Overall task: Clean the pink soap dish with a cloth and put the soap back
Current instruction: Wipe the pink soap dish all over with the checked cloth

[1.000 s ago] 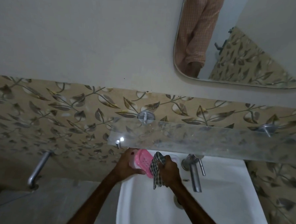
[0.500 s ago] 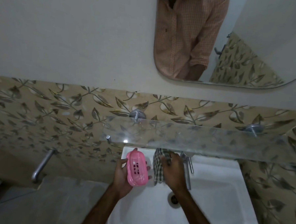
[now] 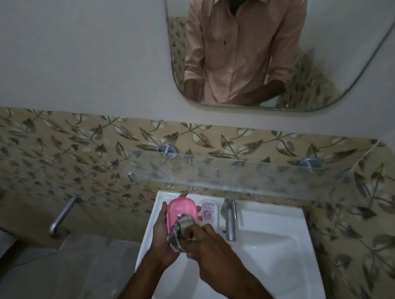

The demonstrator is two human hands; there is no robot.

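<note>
My left hand (image 3: pixel 162 241) holds the pink soap dish (image 3: pixel 181 211) from below, its hollow side turned up, over the left part of the white sink (image 3: pixel 278 256). My right hand (image 3: pixel 206 243) grips a checked cloth (image 3: pixel 180 228) and presses it into the dish's near end. A pale soap in a clear wrapper or tray (image 3: pixel 208 212) lies on the sink's back ledge, just right of the dish.
A steel tap (image 3: pixel 229 219) stands on the sink ledge right of the soap. A glass shelf (image 3: pixel 259 177) juts out above the sink. A mirror (image 3: pixel 265 50) hangs higher up. A second steel spout (image 3: pixel 61 215) projects from the tiled wall at left.
The dish has been turned hollow side up and brought lower. My right hand has moved the cloth from beside the tap onto the dish. The view has tilted up.
</note>
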